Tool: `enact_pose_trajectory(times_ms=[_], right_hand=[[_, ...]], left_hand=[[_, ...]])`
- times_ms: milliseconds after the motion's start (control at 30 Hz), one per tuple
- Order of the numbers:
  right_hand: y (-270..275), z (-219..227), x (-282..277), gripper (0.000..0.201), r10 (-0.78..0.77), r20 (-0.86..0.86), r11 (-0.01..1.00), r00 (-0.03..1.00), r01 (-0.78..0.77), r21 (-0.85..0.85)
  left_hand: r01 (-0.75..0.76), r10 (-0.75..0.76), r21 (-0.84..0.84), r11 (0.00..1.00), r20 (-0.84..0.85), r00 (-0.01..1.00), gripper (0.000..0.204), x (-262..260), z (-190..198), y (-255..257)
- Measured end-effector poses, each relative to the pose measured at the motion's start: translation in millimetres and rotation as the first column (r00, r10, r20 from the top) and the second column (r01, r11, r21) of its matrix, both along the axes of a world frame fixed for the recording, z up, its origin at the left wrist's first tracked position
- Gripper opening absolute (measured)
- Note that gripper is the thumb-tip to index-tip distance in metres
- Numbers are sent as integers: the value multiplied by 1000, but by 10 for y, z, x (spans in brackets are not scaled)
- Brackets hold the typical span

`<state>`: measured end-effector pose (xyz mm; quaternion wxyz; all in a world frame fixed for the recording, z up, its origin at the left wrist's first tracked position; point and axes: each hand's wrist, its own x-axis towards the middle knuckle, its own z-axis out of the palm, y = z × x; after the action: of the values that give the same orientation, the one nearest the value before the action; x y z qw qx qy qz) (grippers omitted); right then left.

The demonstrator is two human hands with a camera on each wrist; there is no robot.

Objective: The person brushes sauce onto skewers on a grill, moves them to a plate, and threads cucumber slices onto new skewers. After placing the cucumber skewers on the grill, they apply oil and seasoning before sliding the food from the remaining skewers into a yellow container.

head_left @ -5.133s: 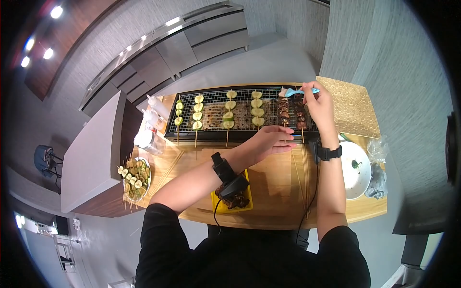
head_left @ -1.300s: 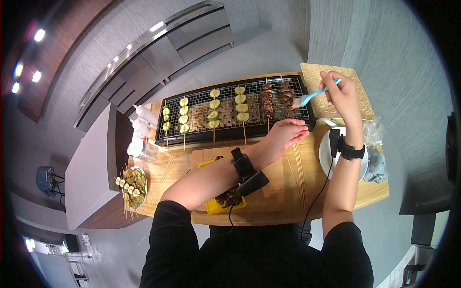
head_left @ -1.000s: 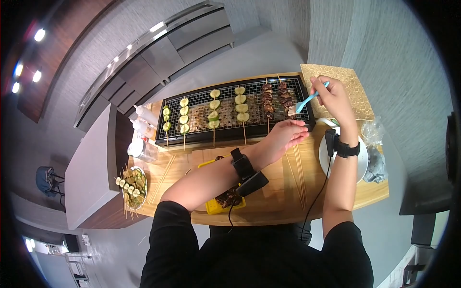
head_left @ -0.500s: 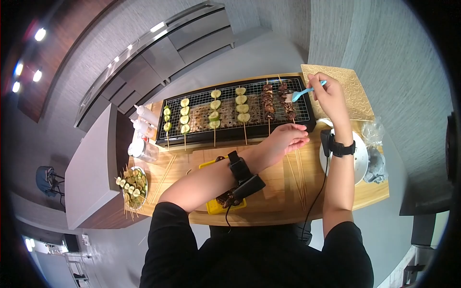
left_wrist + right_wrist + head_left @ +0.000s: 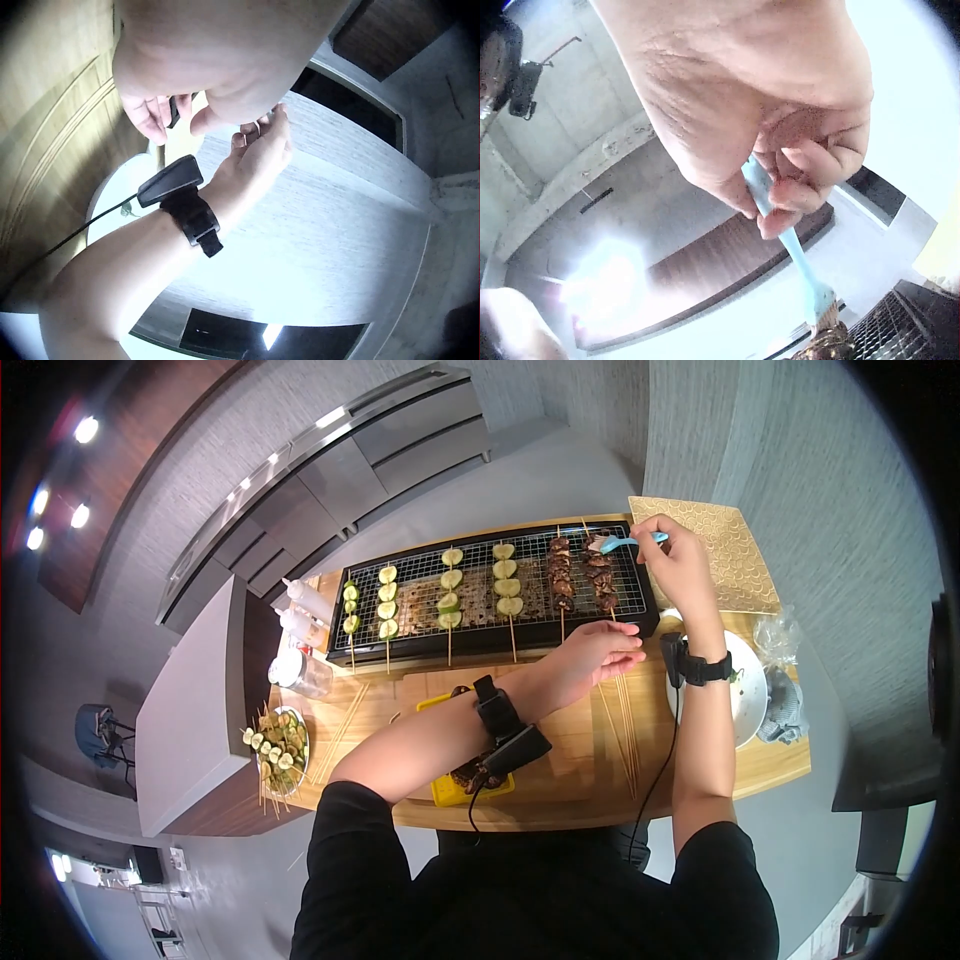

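My right hand point(image 5: 682, 565) pinches the light-blue handle of a basting brush point(image 5: 620, 544). Its bristles meet the upper part of the rightmost meat skewer point(image 5: 600, 572) on the grill point(image 5: 640, 605). In the right wrist view, thumb and fingertips close round the brush handle point(image 5: 799, 259). At the grill's front edge my left hand point(image 5: 590, 657) has its fingers loosely extended, over the lower stick end of that skewer, which it hides. The left wrist view shows its fingers point(image 5: 150, 116) apart from the thumb. Another meat skewer point(image 5: 561, 575) lies just to the left.
Several zucchini skewers point(image 5: 450, 588) lie on the grill's left part. A yellow tray point(image 5: 455, 792) of meat sits under my left forearm. Bare sticks point(image 5: 620, 730) lie on the table; a white bowl point(image 5: 748, 710) stands right. At left are a jar point(image 5: 300, 672), squeeze bottles point(image 5: 305, 628) and a skewer plate point(image 5: 280, 750).
The brush has gone from the left meat skewer to the rightmost one, down to its lower end, then back up toward its top. My left hand has moved rightward over that skewer's stick.
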<state>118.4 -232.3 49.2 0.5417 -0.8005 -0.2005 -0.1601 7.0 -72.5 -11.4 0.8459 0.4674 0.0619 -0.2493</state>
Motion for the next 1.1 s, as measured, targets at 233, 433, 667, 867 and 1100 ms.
enact_pose_trajectory(times_ms=[233, 433, 667, 867, 1100], right_hand=[[-13, 61, -35, 17, 19, -40, 1000, 999, -18, 26], [-57, 41, -9, 24, 50, -28, 994, 998, -47, 95], [-45, 92, -48, 24, 27, -2, 988, 1000, -26, 151], [-36, 87, -36, 24, 18, -12, 982, 1000, -15, 191], [-106, 256, -212, 29, -42, 21, 980, 999, 37, 197]], left_hand=[[68, -68, 7, 998, -16, 998, 34, -63, 23, 23], [170, -171, -56, 984, -3, 985, 34, -250, 146, 110], [249, -239, -27, 968, 195, 951, 25, -678, 551, 680], [-150, 177, -103, 983, 361, 915, 20, -1100, 572, 1531], [-446, 555, -358, 821, 315, 770, 15, -1267, 214, 2315]])
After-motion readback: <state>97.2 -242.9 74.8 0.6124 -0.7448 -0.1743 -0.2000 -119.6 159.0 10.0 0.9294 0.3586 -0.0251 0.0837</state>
